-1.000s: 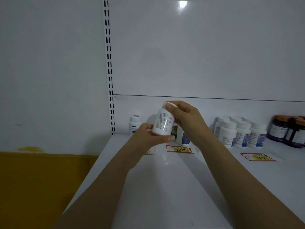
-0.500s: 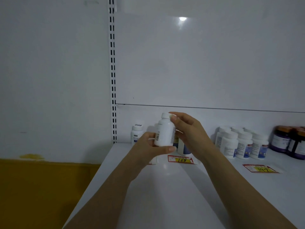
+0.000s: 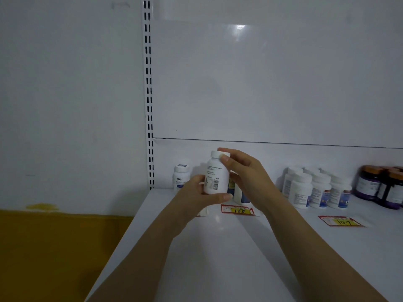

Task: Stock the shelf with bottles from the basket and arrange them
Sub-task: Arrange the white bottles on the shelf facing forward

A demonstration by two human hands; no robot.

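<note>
Above the shelf near its left edge, your left hand grips the base of an upright white bottle, and your right hand pinches its cap. Price tags lie beyond. At the back edge stand a small bottle, a bottle cluster and dark jars.

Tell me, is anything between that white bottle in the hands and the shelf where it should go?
Nothing visible lies between the white bottle, held by the left hand and right hand, and the bare shelf below it. Straight behind it stand other bottles, partly hidden by the right hand, so that spot is taken.
</note>
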